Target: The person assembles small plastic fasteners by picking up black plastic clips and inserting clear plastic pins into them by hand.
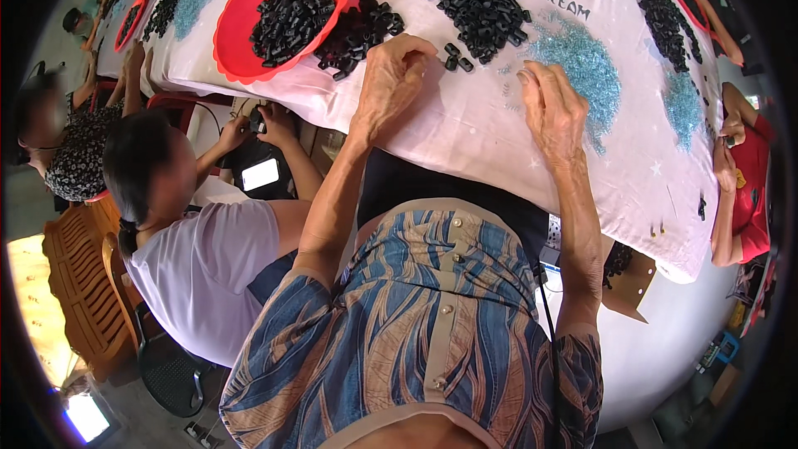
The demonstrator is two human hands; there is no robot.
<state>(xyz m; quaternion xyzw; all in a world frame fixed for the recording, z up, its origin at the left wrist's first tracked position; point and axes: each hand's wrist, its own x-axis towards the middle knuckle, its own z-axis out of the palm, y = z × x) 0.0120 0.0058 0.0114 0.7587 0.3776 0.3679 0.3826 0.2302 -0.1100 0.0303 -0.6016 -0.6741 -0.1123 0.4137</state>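
My left hand (392, 87) is closed, its fingers curled together just above the cloth. Whatever it may hold is hidden. Beside it lie a heap of small black plastic pieces (359, 33) and a few loose black pieces (456, 57). My right hand (555, 108) pinches thumb and fingertips together at the near left edge of a pile of tiny pale-blue, shiny pieces (586, 71). Anything between those fingertips is too small to name. A few tiny clear pieces (505, 87) lie on the cloth between my hands. Farther off spreads a large heap of black pieces (465, 0).
A red scalloped basin (237, 25) holding black pieces stands left on the pale printed tablecloth (499, 170). A person in a light shirt (208, 274) sits close on my left, handling a dark object. Another in red (755, 191) sits at right. An open cardboard box (636, 283) stands below the edge.
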